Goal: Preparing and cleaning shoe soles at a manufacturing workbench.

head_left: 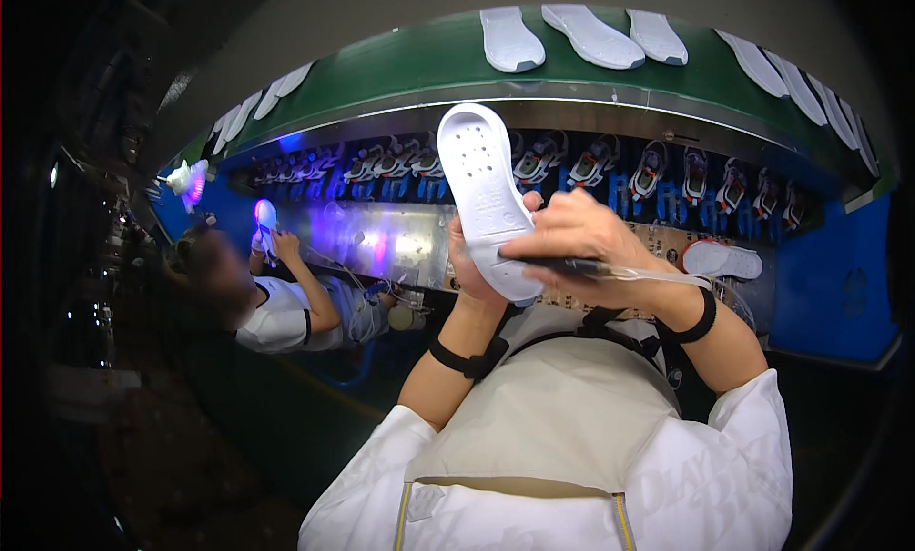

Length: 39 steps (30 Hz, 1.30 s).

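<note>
A white shoe sole is held upright in front of me, its hollow side facing me, with small holes at the far end and moulded marks in its middle. My left hand grips its lower left side from behind, some fingers hidden. My right hand is closed around a black pen-like tool, fingers over the sole's lower right part. A clear tube runs from the tool back along my right wrist. Whether the tool's tip touches the sole I cannot tell. Black bands circle both my forearms.
A green conveyor belt carries several white soles. Below it stands a row of shoe uppers. More white soles lie right on the bench. At left, a co-worker holds a sole under purple light.
</note>
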Available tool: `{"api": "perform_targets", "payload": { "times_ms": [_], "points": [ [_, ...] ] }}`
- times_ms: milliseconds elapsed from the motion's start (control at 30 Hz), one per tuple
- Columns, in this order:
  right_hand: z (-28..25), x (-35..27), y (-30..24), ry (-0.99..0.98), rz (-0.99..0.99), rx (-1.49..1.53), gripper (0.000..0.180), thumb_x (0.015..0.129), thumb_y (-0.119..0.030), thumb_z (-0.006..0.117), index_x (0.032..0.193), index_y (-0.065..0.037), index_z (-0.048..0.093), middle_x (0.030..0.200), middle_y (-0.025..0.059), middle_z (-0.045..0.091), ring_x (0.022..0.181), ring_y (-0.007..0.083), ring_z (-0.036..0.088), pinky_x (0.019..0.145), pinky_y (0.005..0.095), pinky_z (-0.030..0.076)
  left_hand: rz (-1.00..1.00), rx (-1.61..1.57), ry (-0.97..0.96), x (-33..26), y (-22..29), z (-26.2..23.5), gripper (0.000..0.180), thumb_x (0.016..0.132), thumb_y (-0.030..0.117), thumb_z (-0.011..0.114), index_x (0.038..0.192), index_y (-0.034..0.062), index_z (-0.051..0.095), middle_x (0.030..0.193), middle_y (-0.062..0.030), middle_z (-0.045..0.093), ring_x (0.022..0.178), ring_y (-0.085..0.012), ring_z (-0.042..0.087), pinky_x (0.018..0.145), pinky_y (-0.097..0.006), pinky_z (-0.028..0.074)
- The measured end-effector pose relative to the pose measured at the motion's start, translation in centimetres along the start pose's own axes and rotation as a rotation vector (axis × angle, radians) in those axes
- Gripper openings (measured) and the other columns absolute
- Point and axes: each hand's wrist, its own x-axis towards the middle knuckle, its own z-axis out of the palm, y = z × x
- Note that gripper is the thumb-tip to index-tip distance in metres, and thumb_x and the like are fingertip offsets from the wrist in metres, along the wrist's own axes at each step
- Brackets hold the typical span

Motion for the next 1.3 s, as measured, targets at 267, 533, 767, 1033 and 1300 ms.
{"api": "perform_targets", "payload": {
  "times_ms": [267, 533, 767, 1033, 1300],
  "points": [
    [-0.3, -0.1, -0.9, -0.143, -0.038, 0.229, 0.035, 0.080, -0.014, 0.085, 0.114, -0.014, 0.078, 0.094, 0.0025, 0.069, 0.097, 0.0247, 0.060, 0.090, 0.0395, 0.042, -0.057, -0.072, -0.211, 0.9, 2.5, 1.3, 0.070, 0.095, 0.061, 0.049, 0.146, 0.0122, 0.052, 0.124, -0.0171, 0.055, 0.106, -0.0318, 0.057, 0.089, -0.050, 0.052],
    [-1.4, -0.1, -1.2, -0.185, -0.013, 0.272, 0.030, 0.083, -0.015, 0.083, 0.113, -0.014, 0.079, 0.085, 0.0019, 0.066, 0.088, 0.0233, 0.057, 0.082, 0.0388, 0.041, -0.167, 0.106, -0.247, 2.1, 4.2, 3.1, 0.076, 0.094, 0.062, 0.046, 0.149, 0.0096, 0.049, 0.123, -0.0185, 0.054, 0.105, -0.0330, 0.056, 0.088, -0.051, 0.050],
    [-2.5, -0.7, -1.1, -0.350, -0.038, 0.211, 0.035, 0.081, -0.013, 0.084, 0.116, -0.014, 0.079, 0.084, 0.0030, 0.065, 0.082, 0.0228, 0.056, 0.079, 0.0378, 0.042, -0.262, 0.445, -0.130, 3.8, 5.5, 4.2, 0.076, 0.097, 0.056, 0.037, 0.147, 0.0005, 0.049, 0.120, -0.0252, 0.057, 0.101, -0.0377, 0.059, 0.083, -0.051, 0.054],
    [-3.0, -1.1, -0.3, -0.357, -0.042, 0.243, 0.043, 0.078, -0.008, 0.084, 0.120, -0.014, 0.077, 0.088, 0.0016, 0.065, 0.083, 0.0233, 0.054, 0.079, 0.0393, 0.041, -0.411, 0.545, -0.074, 5.1, 5.8, 4.2, 0.061, 0.103, 0.035, 0.035, 0.136, -0.0116, 0.057, 0.117, -0.0332, 0.068, 0.099, -0.0406, 0.073, 0.088, -0.050, 0.062],
    [-2.8, -0.5, 0.6, -0.403, -0.034, 0.117, 0.044, 0.077, -0.008, 0.085, 0.119, -0.013, 0.077, 0.090, 0.0018, 0.064, 0.085, 0.0232, 0.054, 0.078, 0.0374, 0.040, -0.504, 0.635, -0.027, 5.8, 7.3, 3.5, 0.054, 0.104, 0.031, 0.040, 0.130, -0.0109, 0.062, 0.110, -0.0279, 0.073, 0.092, -0.0363, 0.077, 0.083, -0.045, 0.064]
  ]
}}
